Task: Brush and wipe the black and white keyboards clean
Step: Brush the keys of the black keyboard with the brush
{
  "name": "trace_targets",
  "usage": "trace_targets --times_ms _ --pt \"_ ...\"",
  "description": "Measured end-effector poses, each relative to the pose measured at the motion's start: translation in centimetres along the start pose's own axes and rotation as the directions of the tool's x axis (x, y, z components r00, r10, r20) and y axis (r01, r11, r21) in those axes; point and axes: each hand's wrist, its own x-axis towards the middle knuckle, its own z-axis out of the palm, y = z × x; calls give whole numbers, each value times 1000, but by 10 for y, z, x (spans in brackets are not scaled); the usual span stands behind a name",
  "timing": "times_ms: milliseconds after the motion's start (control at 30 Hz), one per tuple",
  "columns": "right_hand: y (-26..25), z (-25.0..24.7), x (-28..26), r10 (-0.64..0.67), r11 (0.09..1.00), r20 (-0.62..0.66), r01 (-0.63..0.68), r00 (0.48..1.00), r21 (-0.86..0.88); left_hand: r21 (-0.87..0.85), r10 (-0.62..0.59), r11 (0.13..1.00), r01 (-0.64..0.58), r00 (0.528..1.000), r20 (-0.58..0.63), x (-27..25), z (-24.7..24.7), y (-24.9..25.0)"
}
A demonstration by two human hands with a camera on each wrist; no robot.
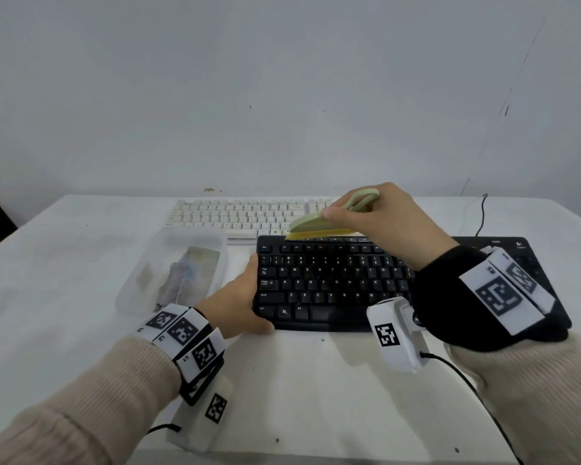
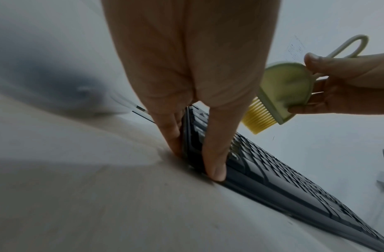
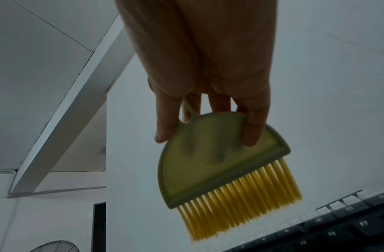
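A black keyboard [image 1: 336,283] lies in front of me on the white table, and a white keyboard [image 1: 245,214] lies just behind it. My left hand [image 1: 240,302] grips the black keyboard's left end [image 2: 195,145], thumb on the front edge and fingers along the side. My right hand [image 1: 376,219] holds a pale green brush [image 1: 316,223] with yellow bristles [image 3: 240,204] by its half-round back. The brush hangs just above the black keyboard's top row [image 3: 337,228].
A clear plastic container [image 1: 173,268] with a cloth inside sits left of the black keyboard, close to my left hand. A black cable [image 1: 482,213] runs off the table's far right. The wall stands right behind the table.
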Motion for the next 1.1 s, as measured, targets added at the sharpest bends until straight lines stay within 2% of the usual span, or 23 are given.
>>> trace_targets --times_ms 167,333,600,733,933,1100 --pt "0 10 3 -39 999 -50 40 998 36 -9 4 1000 -4 1000 -2 -1 0 1" --pt "6 24 1 -28 998 -16 29 999 50 -2 3 1000 -3 1000 -8 -1 0 3" --pt "8 32 4 -32 994 -75 39 997 99 -41 5 999 -5 1000 6 -2 0 5" --pt "3 39 5 -44 993 -37 48 998 107 -45 13 999 -13 1000 10 -2 -1 3" --pt "-8 57 7 -79 974 -15 81 997 211 -65 59 996 -60 998 -15 -2 2 7" --pt "-4 64 7 -75 988 3 74 997 137 -61 66 996 -67 998 -25 -3 2 8"
